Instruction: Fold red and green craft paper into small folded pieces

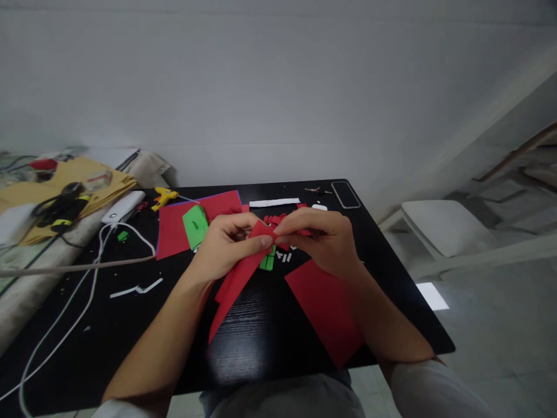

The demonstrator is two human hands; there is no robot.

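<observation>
A long red paper strip (243,273) hangs from my left hand (230,244), whose thumb presses it against the fingers. At the strip's upper end my right hand (322,235) pinches the same red paper between thumb and fingertips. Small folded red pieces (275,220) lie just behind the fingertips, partly hidden by them. Below the hands are a green paper piece (267,260) and little white scraps (286,257). A larger red sheet (324,307) rests on the black table under my right forearm.
On the left stand a yellow glue gun (165,198), a green sheet (195,227) on red sheets (172,232), a white power strip (124,208) and trailing cords (89,290). A white strip (274,202), keys (318,190) and a phone (346,195) lie at the back. A stool (435,226) is at right.
</observation>
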